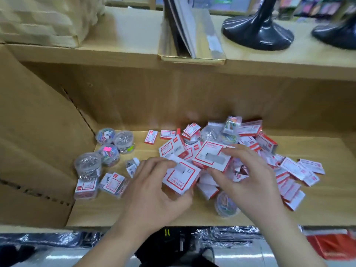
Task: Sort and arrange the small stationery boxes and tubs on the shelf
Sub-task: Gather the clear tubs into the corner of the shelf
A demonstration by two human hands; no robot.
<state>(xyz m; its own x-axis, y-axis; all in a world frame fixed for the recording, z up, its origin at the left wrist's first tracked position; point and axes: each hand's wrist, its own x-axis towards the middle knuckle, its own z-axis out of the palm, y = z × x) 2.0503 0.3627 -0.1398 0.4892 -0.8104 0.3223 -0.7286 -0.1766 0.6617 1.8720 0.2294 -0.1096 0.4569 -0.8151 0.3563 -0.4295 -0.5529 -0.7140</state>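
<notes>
Currently the pile of red-and-white boxes [252, 145] lies loose and unsorted on the wooden shelf [134, 211], with a few clear tubs mixed in.

At the pile's front-left edge the left hand [154, 191] holds the near box [181, 176]. Its grip is curled round the box, thumb on the top face, fingers underneath. Just right of that, over the pile's front, the right hand [248, 178] has the far box [212, 158]. Its grip pinches the box, thumb at the near edge, fingers at the far edge. The two held boxes seem to touch at one corner, though motion blur makes that unsure. Each has a small window showing grey contents.

Well left of the pile stand four round tubs [87, 165] in a close group, two holding silver clips and two holding coloured ones. Left of the pile and nearer the shelf front are two clear labelled packs [114, 184], side by side. A coloured-clip tub [225, 205] sits at the pile's front edge, under the right wrist. Two single boxes [151, 137] lie flat just left of the pile's back.

Far left of the pile, a cardboard panel [38, 132] leans. Above the pile, the upper shelf [125, 29] carries a tray of sheets [192, 35] and two black bases [258, 33].
</notes>
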